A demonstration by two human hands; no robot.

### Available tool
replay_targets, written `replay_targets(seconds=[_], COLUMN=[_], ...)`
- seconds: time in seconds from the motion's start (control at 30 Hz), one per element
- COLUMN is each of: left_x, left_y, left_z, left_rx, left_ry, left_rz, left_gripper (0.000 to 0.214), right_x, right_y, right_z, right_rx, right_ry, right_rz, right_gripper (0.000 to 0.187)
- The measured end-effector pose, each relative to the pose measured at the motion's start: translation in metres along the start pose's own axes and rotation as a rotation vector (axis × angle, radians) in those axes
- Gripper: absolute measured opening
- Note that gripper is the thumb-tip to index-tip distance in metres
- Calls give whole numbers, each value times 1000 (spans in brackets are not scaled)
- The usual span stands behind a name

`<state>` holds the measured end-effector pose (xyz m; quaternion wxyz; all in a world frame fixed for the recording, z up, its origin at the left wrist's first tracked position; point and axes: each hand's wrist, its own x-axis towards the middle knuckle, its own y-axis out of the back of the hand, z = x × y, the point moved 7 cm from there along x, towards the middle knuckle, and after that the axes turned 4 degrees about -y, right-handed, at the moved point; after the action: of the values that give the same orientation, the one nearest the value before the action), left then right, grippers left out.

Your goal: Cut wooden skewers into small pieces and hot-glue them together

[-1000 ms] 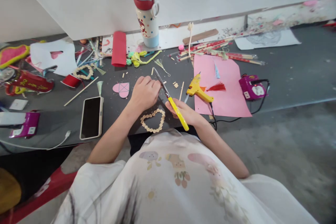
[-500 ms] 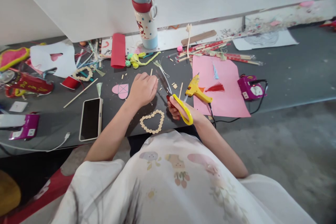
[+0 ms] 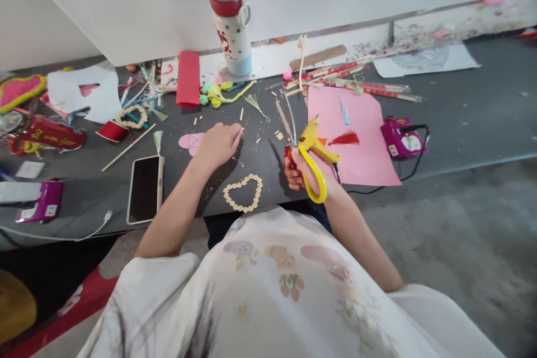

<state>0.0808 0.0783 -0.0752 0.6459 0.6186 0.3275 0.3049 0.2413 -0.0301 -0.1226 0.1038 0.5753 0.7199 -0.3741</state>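
The capped bottle (image 3: pixel 230 22) stood at the back, its contents hidden. My right hand (image 3: pixel 298 172) gripped the yellow scissors (image 3: pixel 314 179), blades parted now and swung right beside the glue gun (image 3: pixel 318 145). They'd left my left hand (image 3: pixel 216 145), fingers pressed together on the table (image 3: pixel 461 117) above the wooden heart (image 3: pixel 243 193).

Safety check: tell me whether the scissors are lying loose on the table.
No, the right hand grips the yellow-handled scissors, blades parted, beside the glue gun.

Tabletop (image 3: pixel 268 170) bare right of wooden heart (image 3: pixel 243 210); scraps (image 3: pixel 279 135), glue gun (image 3: pixel 312 140) beyond.
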Motion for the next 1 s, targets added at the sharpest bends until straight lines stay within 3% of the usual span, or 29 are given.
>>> replay_targets(seconds=[0.33,0.53,1.0], left_x=[-1,19,40], left_y=[-14,-24,-34], left_z=[8,19,22], left_rx=[-136,-269,-163], left_ry=[55,-65,-189], left_rz=[-28,-86,-181], left_gripper=[32,26,24], right_x=[-14,-20,-24], right_y=[12,16,23], right_z=[6,9,12], right_rx=[47,44,7], right_ry=[20,17,18], right_rz=[87,108,77], right_gripper=[59,62,67])
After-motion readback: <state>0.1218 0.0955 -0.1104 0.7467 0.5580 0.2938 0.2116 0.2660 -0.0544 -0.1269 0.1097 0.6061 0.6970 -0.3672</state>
